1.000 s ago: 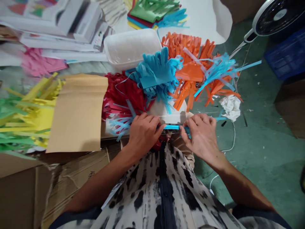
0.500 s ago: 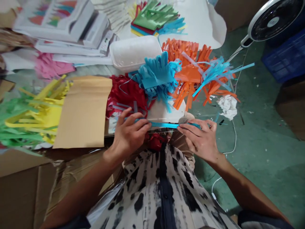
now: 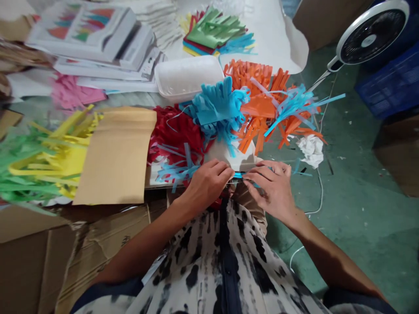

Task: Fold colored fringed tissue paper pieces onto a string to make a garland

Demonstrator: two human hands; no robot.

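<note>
A blue tissue-paper tassel [image 3: 238,175] lies stretched across the near edge of the table, its middle twisted into a narrow band. My left hand [image 3: 211,181] grips the band from the left, and loose blue fringe fans out beyond its wrist. Close by, my right hand [image 3: 273,185] pinches the band's other side; a few pale strips poke out past its fingers. Only a short piece of blue shows between the two hands. Just beyond them lie red fringed paper [image 3: 175,135] and blue fringed paper [image 3: 216,107].
Orange fringed paper [image 3: 258,107] carries a finished-looking blue tassel [image 3: 296,107]. A tan paper sheet [image 3: 118,157] covers part of the yellow fringe [image 3: 73,159]. Behind stand a white plastic tub [image 3: 190,77] and stacked boxes [image 3: 94,39]. A fan [image 3: 371,39] stands at right.
My left hand has slid right along the blue band, close to my right hand. The blue fringe at the left is now uncovered. My right hand has barely moved.
</note>
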